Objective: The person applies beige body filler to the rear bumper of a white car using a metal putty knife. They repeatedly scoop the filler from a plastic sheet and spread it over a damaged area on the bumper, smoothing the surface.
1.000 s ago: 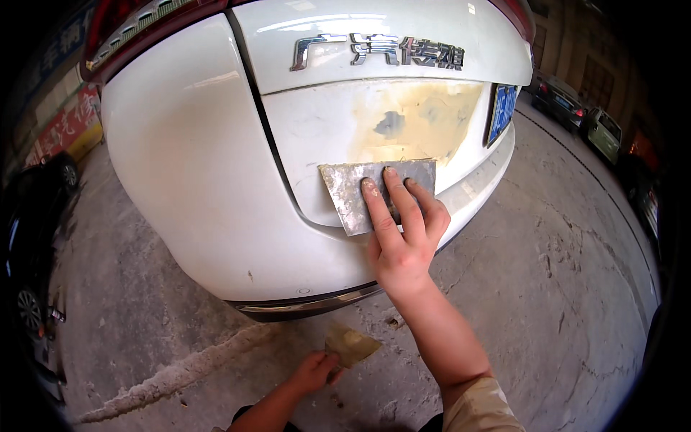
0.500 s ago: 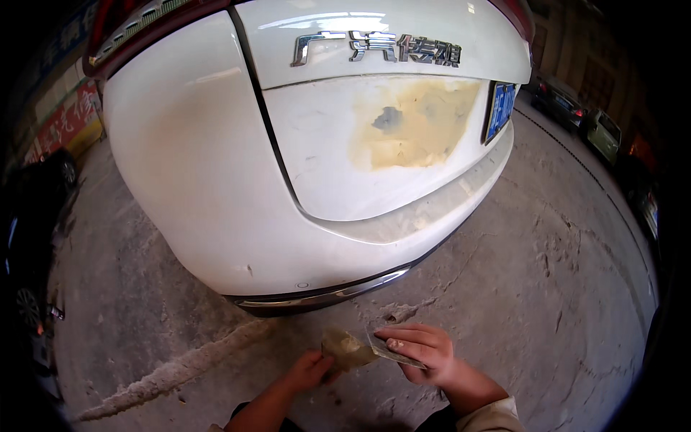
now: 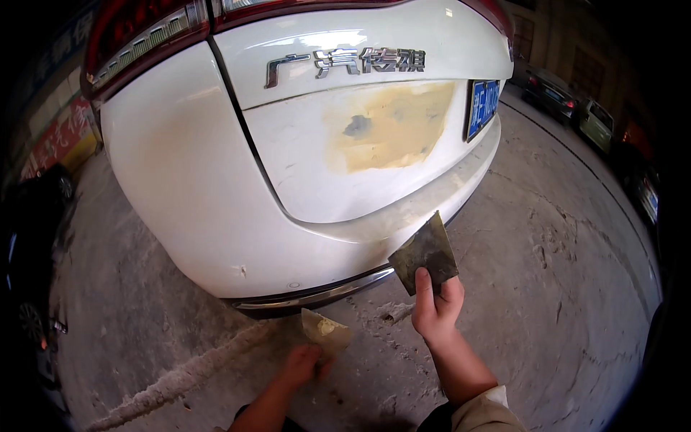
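My left hand [image 3: 302,363] grips a thin tan putty spreader [image 3: 338,338] low in front of me, with a small pale yellow dab of putty [image 3: 326,327] on its face. My right hand [image 3: 437,309] is raised higher and closed on a dark, roughly square putty spreader [image 3: 430,248], thumb across its near face. That spreader overlaps the view of the bumper's lower edge; I cannot tell whether it touches. Ahead stands a white car [image 3: 187,187], its tailgate bearing a yellow-beige putty patch [image 3: 407,122] with a grey spot at its left side.
A blue number plate [image 3: 482,108] sits right of the patch, chrome lettering [image 3: 345,65] above. The bumper ledge [image 3: 403,216] juts out below. Cracked concrete floor [image 3: 533,288] surrounds the car. Parked cars line the right, including a dark one [image 3: 551,93]; another dark car [image 3: 29,288] stands left.
My right hand has risen away from the left, lifting its spreader toward the bumper. The left hand's spreader has moved slightly left and up. The view has shifted a little.
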The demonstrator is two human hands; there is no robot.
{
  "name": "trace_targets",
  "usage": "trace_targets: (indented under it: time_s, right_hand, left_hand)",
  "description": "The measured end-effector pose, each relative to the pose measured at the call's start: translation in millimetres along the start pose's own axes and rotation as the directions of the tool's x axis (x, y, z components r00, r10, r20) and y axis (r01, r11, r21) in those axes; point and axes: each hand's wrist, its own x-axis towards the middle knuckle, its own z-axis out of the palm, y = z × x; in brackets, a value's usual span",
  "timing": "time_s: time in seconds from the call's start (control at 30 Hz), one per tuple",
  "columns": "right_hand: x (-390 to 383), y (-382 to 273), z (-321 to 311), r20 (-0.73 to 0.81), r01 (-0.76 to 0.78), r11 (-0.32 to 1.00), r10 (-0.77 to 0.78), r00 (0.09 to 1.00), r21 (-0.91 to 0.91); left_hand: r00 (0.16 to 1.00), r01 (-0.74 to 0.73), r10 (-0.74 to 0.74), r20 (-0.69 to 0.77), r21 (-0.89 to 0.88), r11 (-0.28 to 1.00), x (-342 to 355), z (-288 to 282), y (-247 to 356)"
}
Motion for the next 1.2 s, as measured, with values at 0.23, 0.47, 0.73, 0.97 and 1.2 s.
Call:
trace_targets:
  time_s: [0.23,0.47,0.73,0.97,1.2]
  right_hand:
    - [78,-16,54,-0.22,0.156,0.981,-0.179,0.959,-0.115]
    - [83,-16,67,-0.175,0.14,0.972,-0.174,0.969,-0.19]
    - [75,-10,68,-0.216,0.309,0.895,-0.387,0.896,-0.321]
    - [82,-13,70,-0.175,0.332,0.826,-0.449,0.876,-0.456]
    - [90,-7,78,-0.19,0.301,0.848,-0.414,0.89,-0.436]
  left_hand:
    - [0.999,-0.003,0.004,0.033,-0.04,0.999,5,10,-5]
    - [0.993,-0.043,0.051,0.106,-0.074,0.996,5,4,-10]
    - [0.991,-0.037,0.041,0.124,-0.037,0.999,5,1,-11]
    - [0.99,-0.015,0.016,0.139,-0.01,1.0,3,3,-6]
    - [0.992,0.017,-0.021,0.127,0.03,0.999,4,5,-4]
